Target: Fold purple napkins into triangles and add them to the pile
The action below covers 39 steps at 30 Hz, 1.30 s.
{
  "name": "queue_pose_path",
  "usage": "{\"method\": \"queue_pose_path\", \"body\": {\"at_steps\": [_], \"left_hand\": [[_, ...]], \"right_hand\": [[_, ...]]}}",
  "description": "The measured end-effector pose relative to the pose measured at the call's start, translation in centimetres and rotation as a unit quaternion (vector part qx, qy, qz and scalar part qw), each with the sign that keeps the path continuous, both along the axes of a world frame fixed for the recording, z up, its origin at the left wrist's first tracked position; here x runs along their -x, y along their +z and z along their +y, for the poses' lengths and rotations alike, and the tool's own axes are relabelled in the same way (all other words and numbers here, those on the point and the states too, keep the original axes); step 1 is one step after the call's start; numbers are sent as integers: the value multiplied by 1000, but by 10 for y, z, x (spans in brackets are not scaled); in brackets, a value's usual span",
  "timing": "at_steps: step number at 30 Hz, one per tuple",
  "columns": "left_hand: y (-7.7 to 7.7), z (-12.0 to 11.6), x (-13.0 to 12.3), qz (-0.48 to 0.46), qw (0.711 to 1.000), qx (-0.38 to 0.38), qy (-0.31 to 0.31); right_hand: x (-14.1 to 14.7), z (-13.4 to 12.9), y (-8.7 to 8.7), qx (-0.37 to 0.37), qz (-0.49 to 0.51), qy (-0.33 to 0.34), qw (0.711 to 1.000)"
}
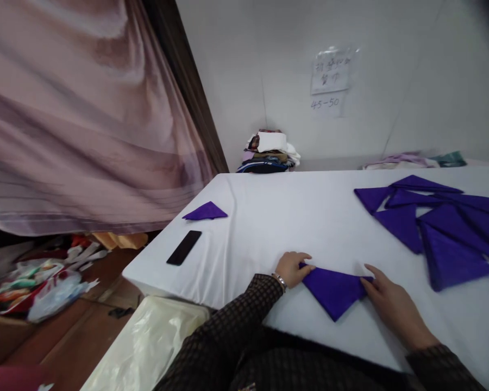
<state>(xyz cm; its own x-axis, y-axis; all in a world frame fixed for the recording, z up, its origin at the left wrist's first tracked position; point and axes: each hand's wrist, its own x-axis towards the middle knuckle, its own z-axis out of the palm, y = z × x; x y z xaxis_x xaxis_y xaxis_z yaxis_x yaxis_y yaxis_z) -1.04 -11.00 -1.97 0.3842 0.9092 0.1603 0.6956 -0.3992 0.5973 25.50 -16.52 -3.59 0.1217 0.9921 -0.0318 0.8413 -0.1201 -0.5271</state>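
A purple cloth (334, 290), folded into a triangle, lies near the front edge of the white-covered table (285, 217), its point toward me. My left hand (292, 269), with a bracelet at the wrist, pinches the cloth's left corner between thumb and fingers. At the right corner, my right hand (385, 296) has its thumb on the cloth and its index finger raised a little apart from it. Several folded purple cloths (452, 233) overlap at the right of the table. One small folded purple cloth (206, 211) sits at the far left.
A black phone (183, 247) lies on the table's left side. Stacked clothes (269, 152) stand behind the table by the wall, below a paper sign (330, 73). A pink curtain (85, 108) hangs at left, above bagged items (49, 288). A plastic-covered surface (146, 342) adjoins the table.
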Motion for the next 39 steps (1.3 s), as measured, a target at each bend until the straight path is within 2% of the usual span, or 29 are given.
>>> {"method": "queue_pose_path", "body": {"at_steps": [5,9,11,13,16,19,22,24,27,29,31,35,39], "left_hand": [[4,1,7,-2,999,-35,3],[18,1,4,28,994,-102,-22],[25,-5,-3,45,988,-134,-67],[29,-13,-13,72,976,-152,-141],[22,-25,-25,138,955,-145,-218],[6,-27,-29,187,946,-129,-230],[-7,-23,-27,202,942,-133,-233],[-10,-21,-26,202,941,-142,-233],[-8,-21,-26,200,938,-158,-235],[-6,-23,-27,202,936,-169,-233],[-5,-24,-28,207,935,-173,-231],[-6,-24,-28,215,937,-151,-229],[-8,-24,-26,222,936,-144,-233]], "right_hand": [[13,-2,17,10,-49,-2,999],[20,-2,31,21,-65,-3,998],[23,-1,35,21,-64,-4,998],[24,-1,37,21,-66,-6,998],[23,-2,40,24,-79,-11,997],[21,-3,44,8,-94,-16,995],[26,-5,51,-65,-111,-13,992],[37,-6,57,-136,-101,21,985],[61,-5,63,-200,-42,151,967],[76,-2,61,-185,-18,239,953],[82,2,55,-135,-21,275,952],[68,12,36,-55,-46,227,971],[41,16,23,-53,-76,187,978]]}}
